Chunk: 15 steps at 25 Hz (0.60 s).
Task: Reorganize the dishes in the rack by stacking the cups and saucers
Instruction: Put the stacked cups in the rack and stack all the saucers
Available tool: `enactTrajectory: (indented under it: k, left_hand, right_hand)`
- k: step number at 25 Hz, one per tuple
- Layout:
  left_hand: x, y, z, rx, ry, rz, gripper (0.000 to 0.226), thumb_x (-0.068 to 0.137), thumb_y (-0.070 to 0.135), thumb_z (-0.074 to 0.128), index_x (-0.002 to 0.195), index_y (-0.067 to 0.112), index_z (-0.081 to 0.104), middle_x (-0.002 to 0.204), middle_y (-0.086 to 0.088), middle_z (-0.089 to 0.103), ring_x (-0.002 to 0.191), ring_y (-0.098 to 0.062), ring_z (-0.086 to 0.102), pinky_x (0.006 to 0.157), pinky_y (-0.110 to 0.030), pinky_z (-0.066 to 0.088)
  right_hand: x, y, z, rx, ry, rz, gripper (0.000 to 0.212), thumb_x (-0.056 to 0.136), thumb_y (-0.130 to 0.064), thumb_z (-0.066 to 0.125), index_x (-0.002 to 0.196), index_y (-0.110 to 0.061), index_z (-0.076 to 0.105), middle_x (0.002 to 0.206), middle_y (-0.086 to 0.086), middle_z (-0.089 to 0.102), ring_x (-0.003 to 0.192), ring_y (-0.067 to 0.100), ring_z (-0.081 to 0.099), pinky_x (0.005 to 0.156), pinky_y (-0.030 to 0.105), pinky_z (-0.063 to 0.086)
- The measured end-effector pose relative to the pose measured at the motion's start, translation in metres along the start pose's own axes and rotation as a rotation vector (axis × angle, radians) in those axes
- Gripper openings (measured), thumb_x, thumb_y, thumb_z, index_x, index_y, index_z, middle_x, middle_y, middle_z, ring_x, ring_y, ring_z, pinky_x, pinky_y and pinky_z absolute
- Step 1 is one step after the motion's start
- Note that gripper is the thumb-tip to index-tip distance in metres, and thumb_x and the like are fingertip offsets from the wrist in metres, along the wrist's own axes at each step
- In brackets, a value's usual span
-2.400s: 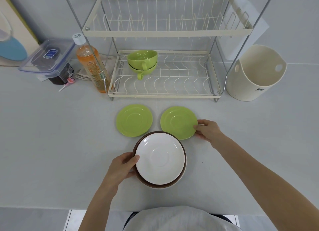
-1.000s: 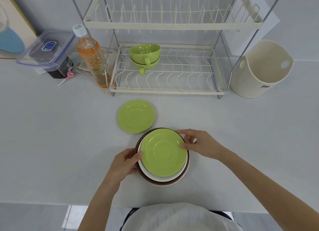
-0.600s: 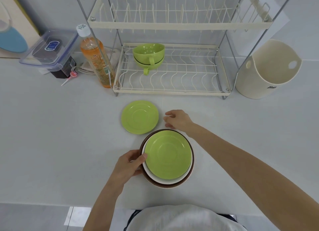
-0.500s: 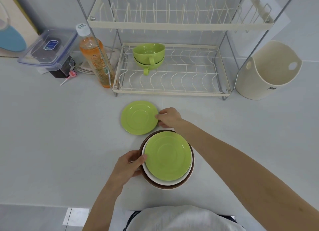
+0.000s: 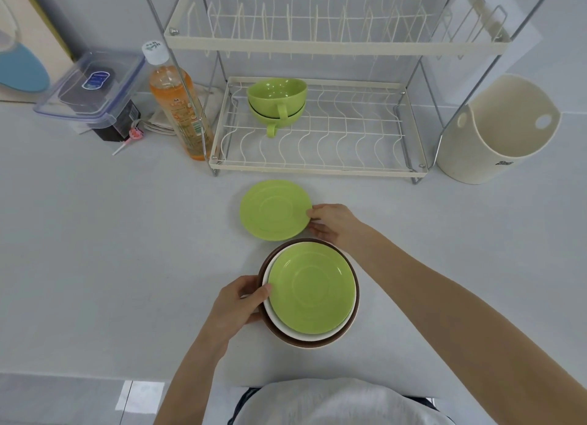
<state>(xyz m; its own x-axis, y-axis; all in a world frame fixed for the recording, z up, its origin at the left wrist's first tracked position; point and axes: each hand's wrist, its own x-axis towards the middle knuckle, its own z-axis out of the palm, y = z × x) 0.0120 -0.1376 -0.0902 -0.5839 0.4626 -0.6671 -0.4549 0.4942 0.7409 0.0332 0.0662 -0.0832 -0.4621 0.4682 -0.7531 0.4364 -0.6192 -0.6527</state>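
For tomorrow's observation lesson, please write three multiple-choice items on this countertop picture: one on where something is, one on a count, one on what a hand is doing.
1. Where are the green cups?
A. On the rack's top shelf
B. On the rack's lower shelf
C. In the cream tub

2. How many green saucers are on the counter?
A. One
B. Two
C. Four

3. What is the right hand doing?
A. Gripping the bottle
B. Resting flat on the counter
C. Touching the rim of the lone green saucer

Answers
1. B: the two nested cups sit at the left of the lower shelf.
2. B: one lies alone, one tops the stack of white and brown saucers.
3. C: its fingertips meet that saucer's right edge, while the left hand holds the stack's left rim.
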Motion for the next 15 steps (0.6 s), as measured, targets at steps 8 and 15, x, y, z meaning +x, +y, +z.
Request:
enactTrajectory:
  k: [8, 15]
  left_hand:
    - [0.002, -0.001, -0.003, 0.059, -0.01, -0.02, 0.017, 0.085, 0.021, 0.06, 0.102, 0.017, 0.06, 0.106, -0.004, 0.065, 0.09, -0.016, 0.064, 0.063, -0.02, 0.05]
    - [0.002, -0.002, -0.005, 0.085, -0.036, -0.027, 0.022, 0.086, 0.016, 0.057, 0.108, 0.014, 0.06, 0.113, -0.009, 0.065, 0.099, -0.022, 0.063, 0.07, -0.023, 0.051]
  right_hand:
    - [-0.046, 0.012, -0.07, 0.005, -0.049, -0.09, 0.011, 0.088, -0.003, 0.052, 0.086, -0.011, 0.059, 0.087, 0.004, 0.061, 0.074, 0.017, 0.057, 0.07, 0.022, 0.048]
    - [-0.063, 0.041, -0.093, -0.41, -0.077, -0.183, 0.026, 0.09, -0.01, 0.052, 0.112, -0.007, 0.065, 0.098, 0.01, 0.063, 0.085, 0.019, 0.057, 0.079, 0.019, 0.049]
